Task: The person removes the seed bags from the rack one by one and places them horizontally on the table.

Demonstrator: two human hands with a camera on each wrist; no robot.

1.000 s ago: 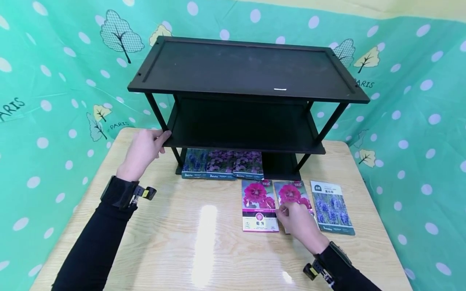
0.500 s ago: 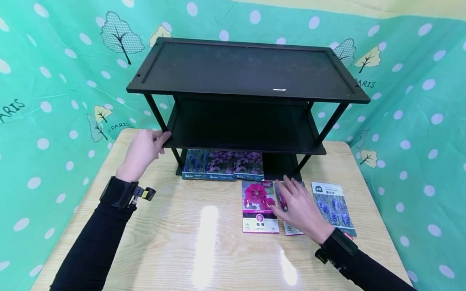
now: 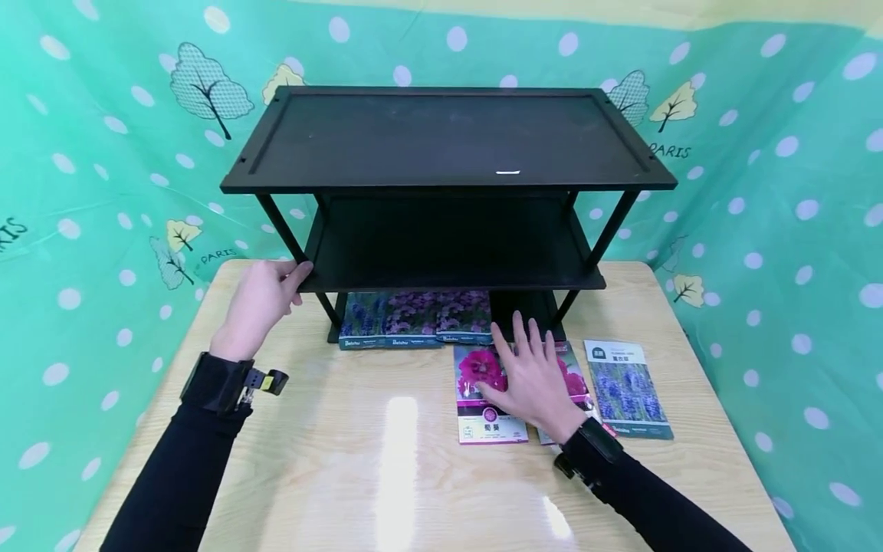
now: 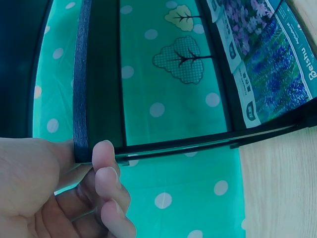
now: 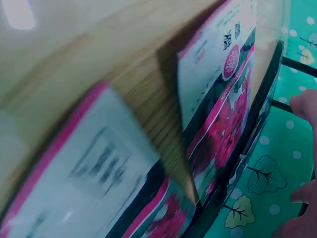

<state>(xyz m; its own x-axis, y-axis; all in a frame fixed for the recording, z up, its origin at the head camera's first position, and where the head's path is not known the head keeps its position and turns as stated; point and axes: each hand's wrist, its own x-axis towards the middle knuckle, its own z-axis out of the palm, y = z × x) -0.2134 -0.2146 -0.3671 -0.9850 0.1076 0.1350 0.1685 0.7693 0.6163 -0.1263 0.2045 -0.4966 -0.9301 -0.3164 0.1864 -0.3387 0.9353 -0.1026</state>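
At the left front corner of a black three-tier shelf rack's (image 3: 448,138) middle board, my left hand (image 3: 257,303) pinches the edge. The left wrist view shows the fingers curled at that board's edge (image 4: 80,74). My right hand (image 3: 534,381) is spread flat over two pink-flower seed packets, the left one (image 3: 472,376) and the right one (image 3: 569,368), partly hiding both. Whether it touches them cannot be told. Both packets (image 5: 218,99) lie by the rack's front in the right wrist view.
A blue lavender seed packet (image 3: 628,391) lies at the right on the wooden table (image 3: 331,460). On the bottom board stand several purple and blue flower packets (image 3: 414,318) side by side. A green dotted curtain (image 3: 759,230) encloses the back and sides.
My right hand has gone from curled fingers on the right pink packet to spread fingers, shifting forward and left. My left hand keeps its hold on the rack. The head view has shifted slightly.
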